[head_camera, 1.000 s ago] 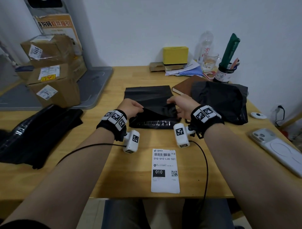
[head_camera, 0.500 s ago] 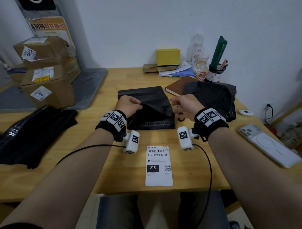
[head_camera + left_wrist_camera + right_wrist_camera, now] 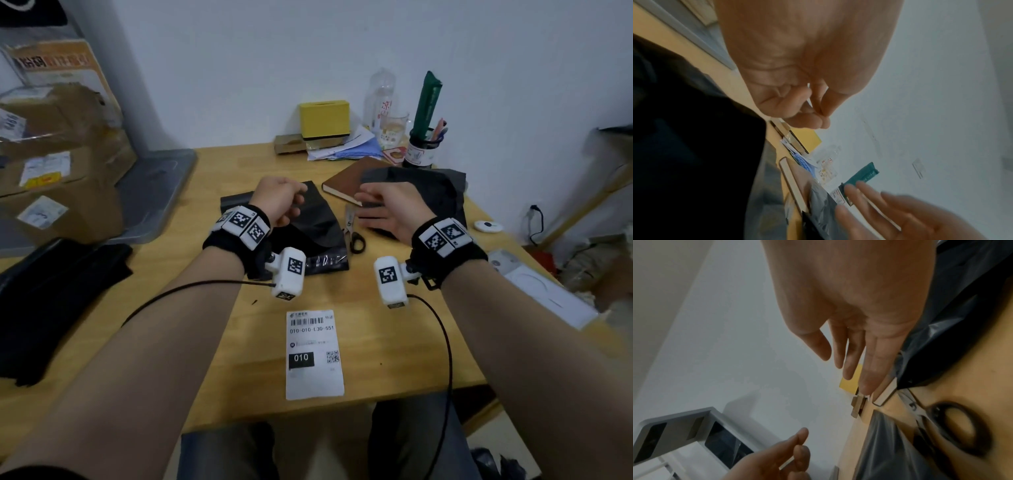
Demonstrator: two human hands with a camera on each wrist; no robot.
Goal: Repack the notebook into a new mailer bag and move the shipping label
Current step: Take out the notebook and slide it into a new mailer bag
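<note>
Now the left hand pinches the black mailer bag, lifting its top layer; the right hand, fingers spread, hovers beyond it, just before the brown notebook.

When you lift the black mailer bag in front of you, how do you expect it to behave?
The mailer bag will probably be floppy: its film is already creased and folded. It looks thin and flat, so likely light. The glossy strip at its near edge suggests it may be slippery.
</note>
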